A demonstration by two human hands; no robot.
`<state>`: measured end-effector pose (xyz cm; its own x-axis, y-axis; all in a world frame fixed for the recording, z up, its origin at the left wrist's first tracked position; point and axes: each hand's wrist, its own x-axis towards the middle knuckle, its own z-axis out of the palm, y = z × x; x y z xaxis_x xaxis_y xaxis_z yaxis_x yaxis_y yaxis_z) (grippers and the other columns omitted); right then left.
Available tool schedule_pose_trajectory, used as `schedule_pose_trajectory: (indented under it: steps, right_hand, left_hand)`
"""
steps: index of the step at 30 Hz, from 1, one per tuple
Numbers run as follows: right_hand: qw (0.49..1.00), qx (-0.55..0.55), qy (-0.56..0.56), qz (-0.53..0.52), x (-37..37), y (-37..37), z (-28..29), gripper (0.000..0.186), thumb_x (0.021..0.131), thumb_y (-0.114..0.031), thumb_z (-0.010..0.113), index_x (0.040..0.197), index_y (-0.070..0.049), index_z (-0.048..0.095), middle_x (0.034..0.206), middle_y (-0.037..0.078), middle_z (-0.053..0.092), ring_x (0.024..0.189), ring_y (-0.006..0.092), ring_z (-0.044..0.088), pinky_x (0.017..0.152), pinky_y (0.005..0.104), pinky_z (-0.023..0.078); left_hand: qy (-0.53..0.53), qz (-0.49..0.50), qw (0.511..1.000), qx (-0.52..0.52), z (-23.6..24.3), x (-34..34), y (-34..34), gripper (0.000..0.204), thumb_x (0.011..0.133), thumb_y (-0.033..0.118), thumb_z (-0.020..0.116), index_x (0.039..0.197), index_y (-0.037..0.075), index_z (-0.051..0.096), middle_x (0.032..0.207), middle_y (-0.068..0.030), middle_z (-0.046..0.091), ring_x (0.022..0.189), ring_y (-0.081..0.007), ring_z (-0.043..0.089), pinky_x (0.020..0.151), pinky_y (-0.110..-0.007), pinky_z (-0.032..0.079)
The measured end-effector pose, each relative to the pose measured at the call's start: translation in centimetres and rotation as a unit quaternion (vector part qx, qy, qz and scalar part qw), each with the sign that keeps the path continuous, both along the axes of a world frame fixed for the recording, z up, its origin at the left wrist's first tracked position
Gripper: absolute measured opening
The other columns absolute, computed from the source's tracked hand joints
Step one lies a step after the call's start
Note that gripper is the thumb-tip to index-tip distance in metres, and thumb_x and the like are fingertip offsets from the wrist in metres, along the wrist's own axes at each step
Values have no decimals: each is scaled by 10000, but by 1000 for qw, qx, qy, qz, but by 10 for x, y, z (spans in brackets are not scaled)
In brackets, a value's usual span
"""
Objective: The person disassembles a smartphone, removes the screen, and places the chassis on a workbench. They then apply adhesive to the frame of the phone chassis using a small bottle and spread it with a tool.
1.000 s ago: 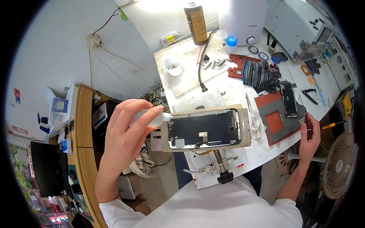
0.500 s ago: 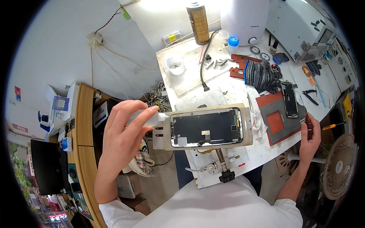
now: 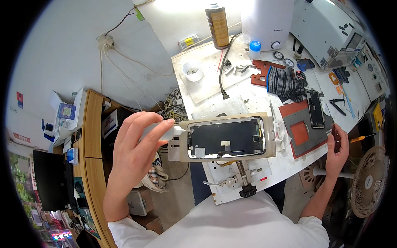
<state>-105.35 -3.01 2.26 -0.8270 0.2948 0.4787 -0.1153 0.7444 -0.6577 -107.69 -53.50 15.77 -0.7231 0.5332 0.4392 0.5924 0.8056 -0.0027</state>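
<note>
Pinched in the fingers of my left hand point(image 3: 134, 151) is a small white squeeze bottle point(image 3: 168, 133), lying sideways. Its nozzle points right, at the left end of a black phone screen assembly point(image 3: 206, 139); whether it touches cannot be told. That screen lies back side up in a beige holder point(image 3: 271, 136), with a clamp and a black knob point(image 3: 247, 191) below it. At the table's right edge, my right hand point(image 3: 340, 151) is closed around a dark red object point(image 3: 336, 134), mostly hidden by the fingers.
Beside my right hand lie a red and grey mat point(image 3: 302, 146), a second phone part point(image 3: 315, 109) and black pliers point(image 3: 338, 107). A grey knitted glove point(image 3: 285, 84), a white cup point(image 3: 192, 71) and a spray can point(image 3: 217, 27) stand farther back. A fan point(image 3: 368, 182) is at right.
The whole view has shifted slightly, so the table's things appear a little farther right and down. The bottle's nozzle stays at the screen's left end; my right hand keeps its place.
</note>
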Motion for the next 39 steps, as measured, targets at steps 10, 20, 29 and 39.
schedule_pose_trajectory:
  steps: [10, 20, 29, 39]
  right_hand:
    - [1000, -24, 3, 11, 0, 0, 0, 318, 1027, -104, 681, 1339, -41, 686, 1188, 26, 688, 1011, 119, 651, 788, 249, 489]
    - [1000, 0, -2, 0, -1, -1, 2, 320, 1027, -99, 678, 1341, -37, 681, 1202, 25, 686, 1012, 118, 641, 791, 248, 482]
    - [1000, 21, 8, 7, -4, 0, 10, 321, 1015, -53, 654, 1333, -21, 671, 1195, 28, 685, 964, 115, 625, 775, 253, 478]
    - [995, 57, 48, 66, -17, -34, 61, 352, 979, -155, 720, 1295, -8, 672, 1126, 18, 671, 913, 118, 591, 768, 246, 456]
  left_hand:
    - [-1, 2, 1000, 0, 0, 1, -1, 567, 719, -21, 821, 1267, 87, 718, 1192, -94, 644, 1116, -322, 629, 910, -435, 549]
    - [-3, 4, 1000, 4, 0, 2, -1, 569, 726, -25, 816, 1275, 85, 717, 1204, -100, 642, 1122, -324, 629, 910, -435, 550]
    - [-126, 20, 913, 388, -43, -7, -26, 564, 933, 60, 773, 1459, 18, 574, 1258, -121, 649, 1178, -255, 647, 1013, -367, 533]
    - [-252, 18, 761, 598, -147, -120, -39, 501, 970, 38, 739, 1451, 20, 601, 1358, -97, 664, 1169, -157, 659, 1034, -323, 527]
